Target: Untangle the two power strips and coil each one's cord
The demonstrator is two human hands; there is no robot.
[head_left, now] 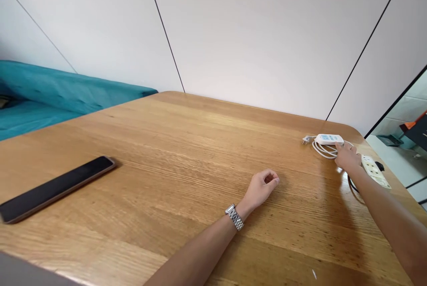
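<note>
My left hand (pixel 262 187) rests on the wooden table (pixel 173 143) near its middle, fingers loosely curled with nothing in them; a metal watch (pixel 235 217) is on the wrist. My right hand (pixel 347 157) reaches to the far right corner. Its fingers touch the coiled white cable (pixel 322 150) of a small white power strip (pixel 329 138). A second white power strip (pixel 375 171) lies just right of that hand, with a black cord beneath my forearm.
A dark smartphone (pixel 55 188) lies flat on the table at the left. A teal sofa (pixel 60 94) stands beyond the table's left edge. White wall panels rise behind the table. At the right a floor and dark objects (pixel 415 130) show.
</note>
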